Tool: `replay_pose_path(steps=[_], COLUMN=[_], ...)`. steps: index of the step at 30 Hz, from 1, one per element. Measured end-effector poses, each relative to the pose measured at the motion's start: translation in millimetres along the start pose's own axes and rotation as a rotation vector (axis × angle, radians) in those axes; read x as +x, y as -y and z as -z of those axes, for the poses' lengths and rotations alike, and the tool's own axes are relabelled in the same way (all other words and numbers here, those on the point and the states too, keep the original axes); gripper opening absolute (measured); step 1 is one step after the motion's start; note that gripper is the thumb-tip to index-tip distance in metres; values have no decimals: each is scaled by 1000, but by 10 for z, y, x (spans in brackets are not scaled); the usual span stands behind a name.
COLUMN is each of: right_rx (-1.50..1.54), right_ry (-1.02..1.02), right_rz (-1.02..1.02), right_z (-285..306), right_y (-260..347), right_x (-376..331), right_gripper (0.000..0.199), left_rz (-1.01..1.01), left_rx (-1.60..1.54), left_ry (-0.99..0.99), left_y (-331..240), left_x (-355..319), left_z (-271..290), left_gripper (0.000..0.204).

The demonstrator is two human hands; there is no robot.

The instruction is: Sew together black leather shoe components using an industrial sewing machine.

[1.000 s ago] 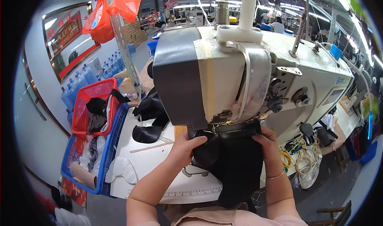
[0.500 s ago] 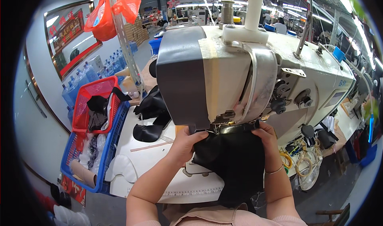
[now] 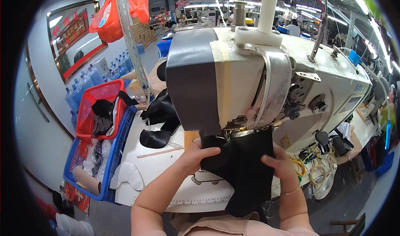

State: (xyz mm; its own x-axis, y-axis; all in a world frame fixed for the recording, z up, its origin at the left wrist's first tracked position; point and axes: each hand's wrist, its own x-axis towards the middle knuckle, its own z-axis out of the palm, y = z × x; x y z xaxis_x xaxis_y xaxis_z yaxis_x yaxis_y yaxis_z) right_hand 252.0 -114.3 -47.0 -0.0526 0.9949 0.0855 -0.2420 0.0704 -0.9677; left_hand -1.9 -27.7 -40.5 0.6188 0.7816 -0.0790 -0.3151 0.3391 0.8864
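Observation:
Black fabric (image 3: 250, 173) lies under the head of a large sewing machine (image 3: 246, 81) and hangs over the table's front edge. My left hand (image 3: 196, 156) is closed on its left side, the thumb on top and the other fingers mostly hidden. At the right edge, my right hand (image 3: 282, 163) pinches the fabric, thumb over it; this hand is slightly blurred. The metal presser area (image 3: 246, 132) sits just beyond both hands, above the fabric. The needle point cannot be made out.
Left on the white table (image 3: 166, 186) lie black cut pieces (image 3: 155, 138) and a white shaped piece (image 3: 126, 176). A red basket (image 3: 121, 86) rests on a blue crate (image 3: 109, 179) beside it. To the right are yellowish rings (image 3: 317, 174) and a thread tangle.
My right hand has slid down the fabric's right edge, toward me. The left hand has shifted slightly down, its thumb farther from the machine's needle area. The fabric's far edge has moved under the machine.

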Motion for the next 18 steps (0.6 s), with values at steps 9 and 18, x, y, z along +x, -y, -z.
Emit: replay_pose_path(steps=[9, 18], right_rx=[230, 234], right_ry=[-49, -38], right_rz=[-91, -101], right_z=[75, 129], right_y=[-4, 21], right_x=[9, 178], right_gripper=[17, 16], left_rz=[-26, -54], left_rx=[-47, -17], left_ry=[-132, -181], left_y=[-19, -24], left_x=[12, 7], left_z=[-125, -141], left_gripper=[33, 31])
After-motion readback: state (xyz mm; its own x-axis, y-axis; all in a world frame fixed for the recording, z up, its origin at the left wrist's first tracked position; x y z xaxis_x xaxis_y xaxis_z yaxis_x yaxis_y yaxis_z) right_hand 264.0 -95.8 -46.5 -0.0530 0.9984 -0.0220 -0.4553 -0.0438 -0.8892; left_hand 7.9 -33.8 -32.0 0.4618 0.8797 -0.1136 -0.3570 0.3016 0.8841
